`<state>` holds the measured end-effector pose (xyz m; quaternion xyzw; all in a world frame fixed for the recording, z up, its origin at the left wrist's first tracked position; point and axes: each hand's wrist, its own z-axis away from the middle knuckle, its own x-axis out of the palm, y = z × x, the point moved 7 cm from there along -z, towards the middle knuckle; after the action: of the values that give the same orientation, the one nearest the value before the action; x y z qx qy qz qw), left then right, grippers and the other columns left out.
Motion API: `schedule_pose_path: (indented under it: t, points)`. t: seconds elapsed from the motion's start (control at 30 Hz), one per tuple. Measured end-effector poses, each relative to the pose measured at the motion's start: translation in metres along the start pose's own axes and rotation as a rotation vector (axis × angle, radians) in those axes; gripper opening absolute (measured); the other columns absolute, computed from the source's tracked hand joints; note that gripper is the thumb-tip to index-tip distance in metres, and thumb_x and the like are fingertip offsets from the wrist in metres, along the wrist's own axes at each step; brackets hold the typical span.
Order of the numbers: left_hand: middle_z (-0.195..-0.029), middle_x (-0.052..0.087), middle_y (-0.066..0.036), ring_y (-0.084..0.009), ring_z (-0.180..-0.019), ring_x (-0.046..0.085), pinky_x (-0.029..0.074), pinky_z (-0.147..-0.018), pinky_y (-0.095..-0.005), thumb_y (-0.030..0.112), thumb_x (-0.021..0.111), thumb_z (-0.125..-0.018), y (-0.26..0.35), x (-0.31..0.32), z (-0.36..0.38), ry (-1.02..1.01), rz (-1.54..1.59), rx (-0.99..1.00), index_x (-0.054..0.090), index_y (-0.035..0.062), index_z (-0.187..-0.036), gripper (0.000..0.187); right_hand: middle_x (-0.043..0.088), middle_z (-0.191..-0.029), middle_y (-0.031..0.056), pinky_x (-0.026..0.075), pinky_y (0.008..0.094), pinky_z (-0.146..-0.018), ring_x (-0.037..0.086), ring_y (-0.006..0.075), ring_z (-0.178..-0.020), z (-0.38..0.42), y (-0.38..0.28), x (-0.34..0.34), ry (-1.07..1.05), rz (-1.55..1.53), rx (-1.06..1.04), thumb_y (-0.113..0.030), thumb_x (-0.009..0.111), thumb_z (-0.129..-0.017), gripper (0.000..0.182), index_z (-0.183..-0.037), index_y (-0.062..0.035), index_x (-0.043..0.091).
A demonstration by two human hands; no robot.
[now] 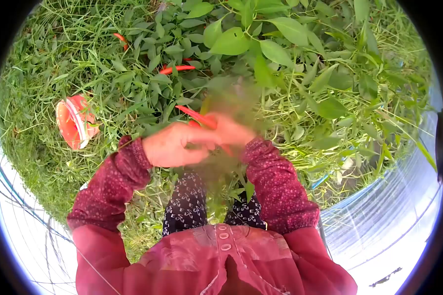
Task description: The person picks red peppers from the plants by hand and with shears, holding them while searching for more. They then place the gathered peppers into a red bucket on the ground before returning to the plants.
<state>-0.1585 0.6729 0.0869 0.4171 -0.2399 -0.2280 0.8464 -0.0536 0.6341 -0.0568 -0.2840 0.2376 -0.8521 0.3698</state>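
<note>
In front of my body both hands come together, partly smeared by motion. Long red chili peppers (191, 114) stick out to the upper left between them. The fingers of my right hand (231, 132) are closed round the chili peppers, and a red tip shows below it. My left hand (174, 146) is bent against the right one, its thumb and forefinger curved with a small gap between them. A shorter red piece shows just above its fingers, so it seems to grip chili peppers too. Its other fingers are hidden.
Leafy pepper plants (231, 42) rise ahead, with more red chili peppers (177, 70) among the leaves. A red and white container (75, 123) lies tipped in the grass at left. Whitish plastic sheeting (389, 216) borders the right side. My patterned trouser legs (186, 202) are below.
</note>
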Motion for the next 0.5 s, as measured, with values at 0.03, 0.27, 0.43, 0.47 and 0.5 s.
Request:
schedule_pose_path:
  t: [0.03, 0.27, 0.43, 0.47, 0.5]
  points:
    - [-0.091, 0.065, -0.004, -0.0094, -0.087, 0.06, 0.047, -0.082, -0.0247, -0.003, 0.05, -0.083, -0.002, -0.027, -0.01, 0.145, 0.237, -0.06, 0.059, 0.0024, -0.108, 0.028, 0.061, -0.078, 0.0113, 0.047, 0.0331, -0.063, 0.06, 0.0192, -0.069, 0.0, 0.01, 0.001, 0.005, 0.104, -0.019, -0.01, 0.064, -0.073, 0.035, -0.106, -0.0018, 0.055]
    - [-0.101, 0.062, -0.018, -0.0327, -0.096, 0.06, 0.049, -0.083, -0.0387, 0.022, 0.056, -0.084, -0.19, -0.159, -0.084, 0.365, -1.017, -0.624, 0.055, 0.0043, -0.112, 0.033, 0.062, -0.08, 0.0149, 0.047, 0.0391, -0.066, 0.061, 0.0304, -0.071, 0.031, -0.012, -0.011, 0.106, 0.391, 0.019, -0.006, 0.059, -0.075, 0.032, -0.107, -0.0057, 0.055]
    - [-0.106, 0.06, -0.016, -0.0332, -0.098, 0.058, 0.047, -0.085, -0.0387, 0.027, 0.056, -0.085, -0.196, -0.138, -0.053, 0.288, -0.753, -0.85, 0.047, 0.0054, -0.121, 0.043, 0.062, -0.09, 0.0149, 0.047, 0.0389, -0.072, 0.06, 0.0315, -0.081, 0.039, 0.006, -0.013, 0.078, 0.379, 0.073, -0.006, 0.058, -0.075, 0.035, -0.11, -0.0065, 0.054]
    - [-0.106, 0.059, -0.015, -0.033, -0.097, 0.058, 0.046, -0.086, -0.0389, 0.028, 0.056, -0.085, -0.186, -0.132, -0.04, 0.487, -0.621, -0.742, 0.046, 0.0068, -0.123, 0.045, 0.061, -0.095, 0.0148, 0.047, 0.0383, -0.074, 0.06, 0.0307, -0.084, 0.036, 0.026, -0.015, 0.116, 0.409, 0.019, -0.005, 0.058, -0.075, 0.037, -0.111, -0.0071, 0.053]
    - [-0.106, 0.059, -0.015, -0.0327, -0.097, 0.058, 0.044, -0.086, -0.0391, 0.029, 0.057, -0.085, -0.177, -0.129, -0.026, 0.679, -0.487, -0.625, 0.045, 0.0082, -0.125, 0.047, 0.06, -0.1, 0.0146, 0.047, 0.0377, -0.076, 0.06, 0.0299, -0.087, 0.035, 0.034, -0.019, 0.156, 0.439, -0.038, -0.005, 0.058, -0.075, 0.038, -0.113, -0.0077, 0.052]
